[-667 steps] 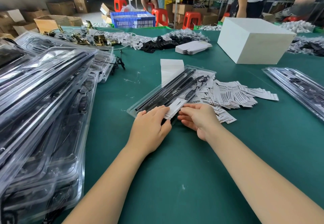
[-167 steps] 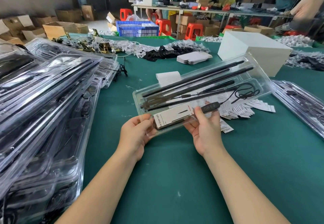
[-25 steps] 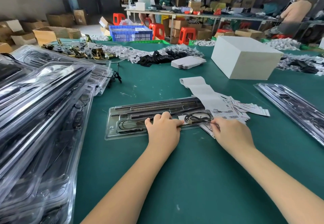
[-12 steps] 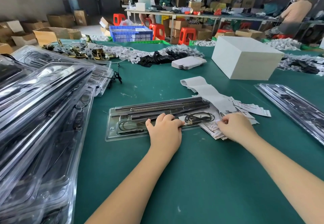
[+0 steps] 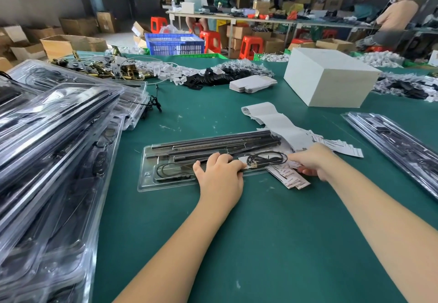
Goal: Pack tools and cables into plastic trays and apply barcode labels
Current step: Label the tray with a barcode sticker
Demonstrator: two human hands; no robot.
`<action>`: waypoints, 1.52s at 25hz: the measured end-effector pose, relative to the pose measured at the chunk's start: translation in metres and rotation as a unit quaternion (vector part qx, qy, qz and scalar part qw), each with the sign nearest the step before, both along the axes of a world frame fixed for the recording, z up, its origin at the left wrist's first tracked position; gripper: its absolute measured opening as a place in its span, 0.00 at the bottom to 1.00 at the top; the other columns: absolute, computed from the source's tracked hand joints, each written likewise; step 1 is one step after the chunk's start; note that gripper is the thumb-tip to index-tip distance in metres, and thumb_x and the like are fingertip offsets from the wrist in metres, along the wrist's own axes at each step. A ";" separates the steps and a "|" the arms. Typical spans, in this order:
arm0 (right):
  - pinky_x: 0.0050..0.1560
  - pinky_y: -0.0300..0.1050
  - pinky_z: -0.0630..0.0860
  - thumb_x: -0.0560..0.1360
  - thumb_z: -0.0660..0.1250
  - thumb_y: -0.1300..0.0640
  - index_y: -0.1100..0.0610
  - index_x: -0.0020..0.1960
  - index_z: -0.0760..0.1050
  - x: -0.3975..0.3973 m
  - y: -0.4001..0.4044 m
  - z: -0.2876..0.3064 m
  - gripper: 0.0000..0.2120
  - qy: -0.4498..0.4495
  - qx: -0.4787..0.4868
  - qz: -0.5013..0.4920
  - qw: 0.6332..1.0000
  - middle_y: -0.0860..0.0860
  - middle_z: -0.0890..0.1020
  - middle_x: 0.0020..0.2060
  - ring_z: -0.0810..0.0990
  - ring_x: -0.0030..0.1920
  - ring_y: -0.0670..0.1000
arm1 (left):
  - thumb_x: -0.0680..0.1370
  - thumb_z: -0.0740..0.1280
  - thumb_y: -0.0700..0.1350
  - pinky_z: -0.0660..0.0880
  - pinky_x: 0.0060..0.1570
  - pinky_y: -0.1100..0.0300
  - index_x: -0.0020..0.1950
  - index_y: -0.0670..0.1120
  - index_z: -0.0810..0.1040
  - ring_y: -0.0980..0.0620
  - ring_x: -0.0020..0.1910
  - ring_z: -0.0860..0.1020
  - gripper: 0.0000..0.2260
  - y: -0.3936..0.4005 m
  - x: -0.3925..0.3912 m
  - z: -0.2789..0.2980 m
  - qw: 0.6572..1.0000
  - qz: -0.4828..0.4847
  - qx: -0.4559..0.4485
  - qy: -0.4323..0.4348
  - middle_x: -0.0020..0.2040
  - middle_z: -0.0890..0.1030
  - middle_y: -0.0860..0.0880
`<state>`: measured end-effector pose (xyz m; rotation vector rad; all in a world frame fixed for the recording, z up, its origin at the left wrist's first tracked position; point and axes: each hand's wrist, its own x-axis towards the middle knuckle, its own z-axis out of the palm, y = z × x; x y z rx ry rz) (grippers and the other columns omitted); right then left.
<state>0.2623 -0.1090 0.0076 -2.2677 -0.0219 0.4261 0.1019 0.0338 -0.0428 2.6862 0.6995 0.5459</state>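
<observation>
Left hand [image 5: 219, 174]: grip is a flat, downward press with lightly bent fingers, holding nothing; it pins the near long edge of the clear plastic tray [image 5: 151, 184] to the green tabletop [image 5: 260, 243], roughly at mid-length.

Right hand [image 5: 312, 161]: fingers curled at the tray's right end, over the pile of barcode labels [image 5: 291, 179]. It appears to pinch a label, but the fingertips are hidden, so whether it has one free of the pile cannot be told.

Tray contents: black rods [image 5: 213, 142] fill the far channels; one coiled cable [image 5: 266, 159] sits at the right end between the two hands, and a second cable loop [image 5: 170, 171] lies at the left end.

Governing relation: the tray's long axis runs left to right across the person, parallel to the tabletop's near edge. The labels lie at and partly under its right end, directly beneath the right hand, which is the nearer hand; the left hand is placed as the anchor. The next move is judged to be a short carry leftward from the pile onto the tray.

Surroundings: a loose strip of label backing paper [image 5: 275, 120] trails away behind the pile. A stack of packed trays [image 5: 59, 148] stands at far left, more packed trays [image 5: 391, 141] at right, and a white box [image 5: 329, 77] beyond.
</observation>
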 end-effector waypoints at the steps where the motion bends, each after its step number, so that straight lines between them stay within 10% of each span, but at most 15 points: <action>1: 0.25 0.40 0.72 0.73 0.71 0.64 0.64 0.47 0.74 0.001 -0.001 0.002 0.07 0.020 0.018 -0.008 1.000 0.58 0.76 0.39 0.76 0.35 0.54 | 0.79 0.61 0.51 0.52 0.67 0.40 0.59 0.59 0.78 0.54 0.67 0.64 0.11 0.000 0.000 0.000 1.000 0.000 0.001 0.003 0.61 0.74 0.58; 16: 0.18 0.33 0.70 0.76 0.68 0.64 0.59 0.51 0.75 0.002 -0.012 0.016 0.05 0.204 0.152 -0.032 0.967 0.54 0.79 0.36 0.80 0.35 0.51 | 0.79 0.62 0.51 0.53 0.65 0.44 0.57 0.59 0.79 0.55 0.65 0.66 0.10 0.000 -0.002 0.001 1.000 -0.004 0.000 -0.025 0.58 0.75 0.60; 25: 0.27 0.35 0.78 0.72 0.73 0.59 0.59 0.42 0.76 -0.027 -0.008 -0.004 0.07 0.249 0.454 -0.162 0.840 0.52 0.77 0.35 0.78 0.30 0.47 | 0.77 0.65 0.48 0.54 0.65 0.43 0.54 0.57 0.81 0.54 0.63 0.69 0.09 -0.002 -0.009 0.004 0.994 -0.014 -0.020 -0.103 0.54 0.78 0.59; 38: 0.25 0.34 0.75 0.71 0.76 0.55 0.56 0.43 0.80 -0.045 -0.007 -0.023 0.07 0.114 0.463 -0.166 0.863 0.48 0.82 0.27 0.79 0.25 0.45 | 0.75 0.67 0.48 0.53 0.67 0.40 0.49 0.57 0.81 0.53 0.64 0.71 0.06 -0.005 -0.018 0.002 0.991 -0.026 -0.018 -0.127 0.54 0.77 0.59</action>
